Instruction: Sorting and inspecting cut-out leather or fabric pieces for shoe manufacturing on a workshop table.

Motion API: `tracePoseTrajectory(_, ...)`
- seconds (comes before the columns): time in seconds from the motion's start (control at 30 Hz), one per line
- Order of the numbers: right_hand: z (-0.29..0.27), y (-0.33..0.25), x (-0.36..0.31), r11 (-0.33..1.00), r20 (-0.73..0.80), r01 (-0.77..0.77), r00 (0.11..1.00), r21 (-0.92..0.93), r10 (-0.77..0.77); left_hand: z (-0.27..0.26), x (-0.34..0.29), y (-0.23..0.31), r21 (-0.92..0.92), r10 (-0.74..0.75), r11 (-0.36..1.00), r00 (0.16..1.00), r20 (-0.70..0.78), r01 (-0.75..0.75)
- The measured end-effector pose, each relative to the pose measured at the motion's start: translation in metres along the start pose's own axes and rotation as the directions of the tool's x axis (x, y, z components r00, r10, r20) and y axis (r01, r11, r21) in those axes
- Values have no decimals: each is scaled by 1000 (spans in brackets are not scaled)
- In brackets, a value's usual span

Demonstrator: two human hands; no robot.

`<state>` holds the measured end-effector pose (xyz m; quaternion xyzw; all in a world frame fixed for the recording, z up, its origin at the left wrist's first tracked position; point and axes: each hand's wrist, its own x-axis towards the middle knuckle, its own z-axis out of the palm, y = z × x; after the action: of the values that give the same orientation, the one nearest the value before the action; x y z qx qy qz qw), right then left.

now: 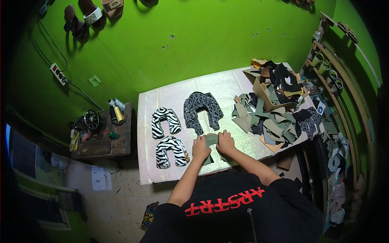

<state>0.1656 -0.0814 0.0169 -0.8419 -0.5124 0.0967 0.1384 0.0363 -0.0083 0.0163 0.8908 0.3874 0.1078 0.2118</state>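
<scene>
Near the table's front edge lies an olive-green arched piece of material, its lower part partly hidden by my arms. My left hand grips its left side with curled fingers. On the opposite side, my right hand has its fingers bent over the edge. Just beyond my hands rests a stack of dark grey patterned U-shaped pieces. Two groups of zebra-striped U-shaped pieces lie to the left, a farther one and a nearer one.
On the table's right, a cardboard box overflows with scraps beside a heap of green and tan offcuts. A sewing machine stands at left with thread cones. Shelves with sandals line the right wall.
</scene>
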Motion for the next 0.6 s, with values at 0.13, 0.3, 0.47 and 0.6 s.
tracePoseTrajectory(0.13,7,3,2,999,-66,38,997,-17,-39,-2,-2,10,27,-18,999,997,-78,20)
tracePoseTrajectory(0.3,-1,4,2,999,-46,48,998,-9,-49,6,2,9,50,-40,998,994,-101,45)
tracePoseTrajectory(0.47,-27,13,6,995,-33,23,999,101,-20,6,5,12,50,-100,993,992,-75,104)
tracePoseTrajectory(0.6,-42,42,20,992,-285,-27,956,124,61,-1,4,22,3,-171,985,984,-56,171)
